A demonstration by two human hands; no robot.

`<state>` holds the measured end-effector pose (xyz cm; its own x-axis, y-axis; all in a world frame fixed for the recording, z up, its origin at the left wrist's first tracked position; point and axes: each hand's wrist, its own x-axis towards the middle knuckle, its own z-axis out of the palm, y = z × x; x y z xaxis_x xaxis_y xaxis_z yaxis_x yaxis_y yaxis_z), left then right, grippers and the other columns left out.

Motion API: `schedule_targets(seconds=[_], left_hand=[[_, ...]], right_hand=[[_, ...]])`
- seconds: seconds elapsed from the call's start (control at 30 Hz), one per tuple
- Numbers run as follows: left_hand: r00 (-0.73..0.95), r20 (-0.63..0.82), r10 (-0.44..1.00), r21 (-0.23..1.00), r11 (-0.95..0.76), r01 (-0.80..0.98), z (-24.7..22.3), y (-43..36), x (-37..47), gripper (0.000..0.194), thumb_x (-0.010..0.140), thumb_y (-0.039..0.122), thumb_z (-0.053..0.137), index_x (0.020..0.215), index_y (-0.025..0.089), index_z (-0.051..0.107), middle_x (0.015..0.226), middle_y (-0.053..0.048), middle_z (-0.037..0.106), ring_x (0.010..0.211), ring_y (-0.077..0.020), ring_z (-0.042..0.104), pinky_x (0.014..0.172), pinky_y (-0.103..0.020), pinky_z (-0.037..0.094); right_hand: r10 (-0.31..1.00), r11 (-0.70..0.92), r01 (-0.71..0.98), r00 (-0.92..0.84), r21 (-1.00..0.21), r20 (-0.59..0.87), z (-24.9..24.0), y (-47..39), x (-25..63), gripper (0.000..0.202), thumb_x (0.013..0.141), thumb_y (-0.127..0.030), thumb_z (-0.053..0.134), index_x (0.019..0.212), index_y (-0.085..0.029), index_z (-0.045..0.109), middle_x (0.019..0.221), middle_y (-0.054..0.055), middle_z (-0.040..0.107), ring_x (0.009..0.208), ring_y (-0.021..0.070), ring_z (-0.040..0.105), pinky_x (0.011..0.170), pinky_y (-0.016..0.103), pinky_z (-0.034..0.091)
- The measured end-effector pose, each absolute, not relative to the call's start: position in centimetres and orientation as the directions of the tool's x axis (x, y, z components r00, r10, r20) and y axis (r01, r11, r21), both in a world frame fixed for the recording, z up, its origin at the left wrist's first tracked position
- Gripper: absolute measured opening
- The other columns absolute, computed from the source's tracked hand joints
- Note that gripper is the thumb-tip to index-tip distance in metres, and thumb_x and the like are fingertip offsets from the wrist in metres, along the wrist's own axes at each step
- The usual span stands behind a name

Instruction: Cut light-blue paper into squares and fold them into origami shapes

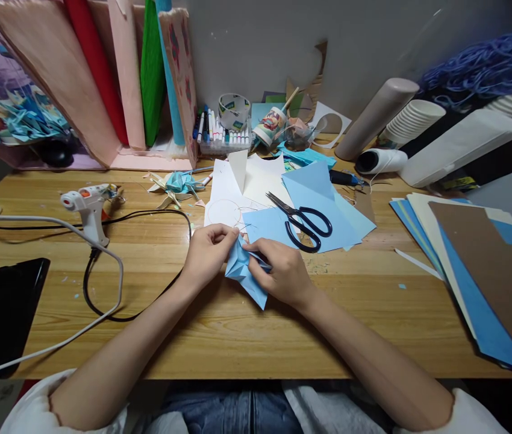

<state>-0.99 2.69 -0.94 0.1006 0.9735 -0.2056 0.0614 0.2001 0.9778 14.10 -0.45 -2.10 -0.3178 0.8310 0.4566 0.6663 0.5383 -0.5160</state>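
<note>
Between my two hands is a piece of light blue paper (pixel 242 272) with several creases and a pointed lower end. My left hand (pixel 211 253) pinches its upper left edge between thumb and fingers. With bent fingers, my right hand (pixel 283 271) grips the paper's right side; part of the sheet is hidden under these fingers. Just beyond my right hand, black-handled scissors (pixel 303 223) lie partly spread on flat blue sheets (pixel 346 223). White sheets (pixel 224 193) lie behind the paper I hold, one with a circle drawn on it.
To the left are a glue gun (pixel 91 208), its looping cable, a white cord (pixel 118 271) and a black phone (pixel 7 307). A paper stack (pixel 486 271) lies right. Behind stand markers (pixel 211 129), a tape roll (pixel 234 113) and a decorated cup (pixel 268 126); folded blue pieces (pixel 179 182) lie nearby.
</note>
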Motion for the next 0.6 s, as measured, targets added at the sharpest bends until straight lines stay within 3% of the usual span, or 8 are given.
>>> schedule_targets(seconds=[0.13, 0.33, 0.6], left_hand=[[0.044, -0.123, 0.992, 0.987, 0.117, 0.107, -0.87, 2.57, -0.71, 0.02, 0.071, 0.032, 0.062, 0.063, 0.013, 0.061, 0.051, 0.004, 0.052, 0.041, -0.0044, 0.039, 0.041, -0.017, 0.03], [0.003, -0.106, 0.994, 0.992, 0.106, 0.068, -0.54, 2.65, -0.73, 0.023, 0.07, 0.035, 0.064, 0.064, 0.013, 0.061, 0.05, 0.004, 0.053, 0.042, -0.0056, 0.041, 0.041, -0.017, 0.031], [0.016, -0.217, 0.976, 0.972, 0.218, -0.086, -0.96, 3.05, -1.12, 0.026, 0.065, 0.037, 0.068, 0.064, 0.012, 0.063, 0.054, 0.002, 0.057, 0.046, -0.007, 0.045, 0.046, -0.018, 0.035]], right_hand=[[0.824, 0.553, 0.659, -0.338, -0.51, 0.455, -1.77, -0.25, 14.16, 0.015, 0.079, -0.014, 0.05, 0.087, -0.013, 0.063, 0.077, 0.007, 0.06, 0.074, 0.0176, 0.056, 0.065, 0.029, 0.045], [0.791, 0.603, 0.572, -0.339, -0.556, 0.509, -1.65, -0.26, 14.12, 0.019, 0.081, -0.015, 0.051, 0.097, -0.012, 0.062, 0.094, 0.011, 0.057, 0.088, 0.0178, 0.053, 0.077, 0.031, 0.048], [0.733, 0.664, 0.594, -0.395, -0.454, 0.555, -1.77, -0.06, 14.3, 0.024, 0.081, -0.017, 0.053, 0.104, -0.014, 0.061, 0.095, 0.01, 0.06, 0.086, 0.019, 0.053, 0.074, 0.034, 0.049]])
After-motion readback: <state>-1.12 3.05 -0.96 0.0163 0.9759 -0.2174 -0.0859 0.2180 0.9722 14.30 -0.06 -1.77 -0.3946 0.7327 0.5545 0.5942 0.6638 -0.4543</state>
